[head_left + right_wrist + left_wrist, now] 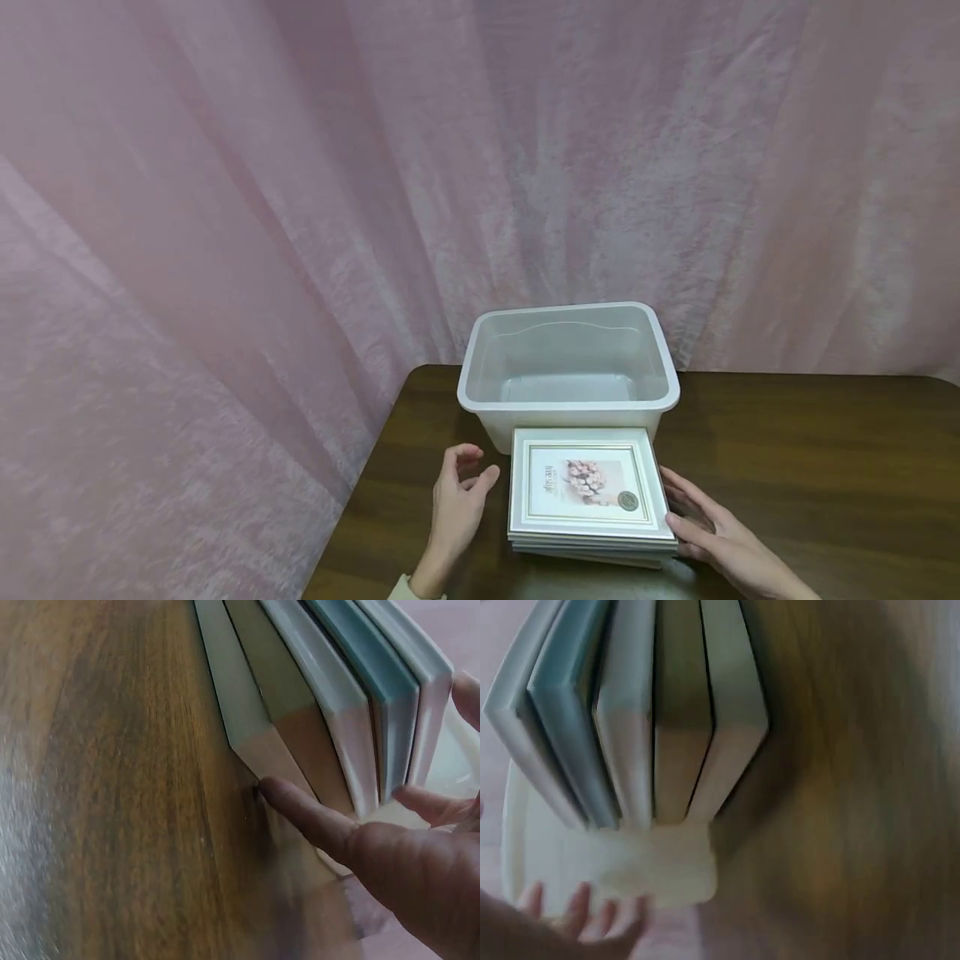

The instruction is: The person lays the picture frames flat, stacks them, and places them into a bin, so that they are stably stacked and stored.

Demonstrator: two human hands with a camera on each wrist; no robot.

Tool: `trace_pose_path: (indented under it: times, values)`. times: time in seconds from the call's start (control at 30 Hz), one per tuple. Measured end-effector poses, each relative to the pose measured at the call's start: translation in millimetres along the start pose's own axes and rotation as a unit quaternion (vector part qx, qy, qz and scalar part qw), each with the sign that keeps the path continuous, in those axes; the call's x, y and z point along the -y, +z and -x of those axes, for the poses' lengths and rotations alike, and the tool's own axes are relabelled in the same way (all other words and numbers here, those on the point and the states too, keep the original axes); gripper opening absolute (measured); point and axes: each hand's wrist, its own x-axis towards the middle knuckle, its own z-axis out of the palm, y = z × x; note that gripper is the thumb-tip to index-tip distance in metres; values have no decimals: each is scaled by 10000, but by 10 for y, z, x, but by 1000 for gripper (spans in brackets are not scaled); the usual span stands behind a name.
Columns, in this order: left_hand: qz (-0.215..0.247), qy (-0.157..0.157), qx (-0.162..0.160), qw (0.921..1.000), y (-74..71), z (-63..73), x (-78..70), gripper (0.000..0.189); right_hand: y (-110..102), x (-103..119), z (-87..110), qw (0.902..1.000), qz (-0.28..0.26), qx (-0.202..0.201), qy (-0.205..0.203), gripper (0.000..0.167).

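A stack of several picture frames (587, 533) lies flat in front of the bin. The top picture frame (543, 517) is white with a thin gold inner line, a flower print and a round dark sticker. In the left wrist view, one frame edge (574, 682) looks blue-green between paler ones. To the left of the stack, my left hand (457, 504) is held apart from it, fingers loosely bent around nothing. My right hand (712, 533) touches the stack's right side, thumb near the top frame's edge. In the right wrist view, a fingertip (274, 787) reaches the lowest frame's corner.
A white plastic bin (570, 406) with nothing visible inside stands right behind the stack, near the back edge of the dark wooden table (810, 467). A pink curtain (600, 167) hangs behind the table and along its left side.
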Motion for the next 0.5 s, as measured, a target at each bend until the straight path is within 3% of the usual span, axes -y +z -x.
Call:
trace_pose_path:
  times: [0.1,0.23,0.3,0.37,0.5]
  values:
    - [336,-740,861,9930,39,-15,72,56,-79,-60,-1,9990,-251,342,-121,66]
    - [978,-1617,1697,9672,106,-48,138,69,-126,-99,-14,9964,-537,635,-188,65]
    - [1183,-1837,1886,9575,152,-51,168,68,-134,-105,-22,9947,-684,748,-200,66]
    - [1293,-1942,1928,9531,205,-54,187,64,-134,-109,-23,9933,-780,825,-219,67]
    - [1196,-2009,1773,9560,288,-68,226,59,-144,-133,-21,9884,-1071,1010,-366,61]
